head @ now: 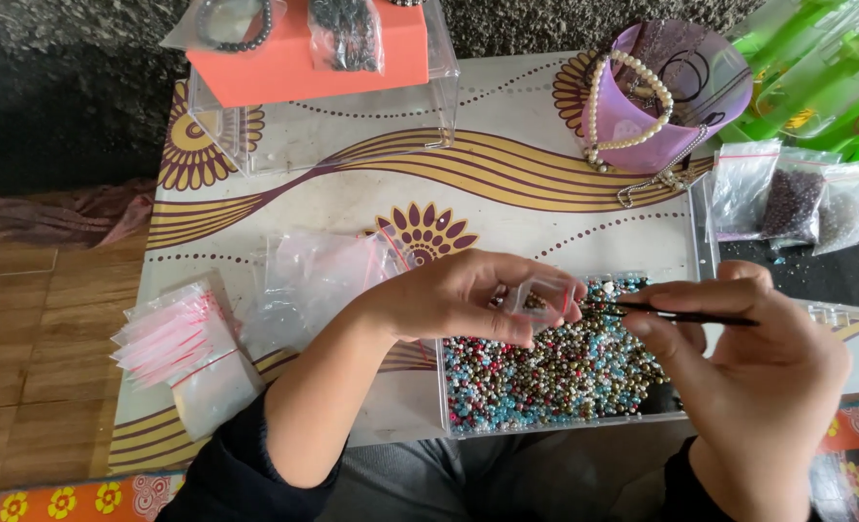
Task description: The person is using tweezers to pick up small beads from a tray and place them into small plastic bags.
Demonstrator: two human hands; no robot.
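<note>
My left hand (468, 295) pinching a small clear bag (543, 298) above the bead tray (555, 372), my right hand (739, 338) gripping black tweezers (685, 315) beside it

You're at a home jewellery-craft spot: a low patterned tabletop (507, 184) on wooden floor (23, 329), with a clear tray of mixed beads (555, 372) on it, zip bags (192, 348) left of the tray, and a necklace-draped purple cup (656, 97) behind it.

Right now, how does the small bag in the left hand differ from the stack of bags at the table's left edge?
The small bag is single, pinched up over the bead tray by the left hand; the stack of bags lies flat, untouched. The small bag looks smaller. Both are clear plastic with red strips.
</note>
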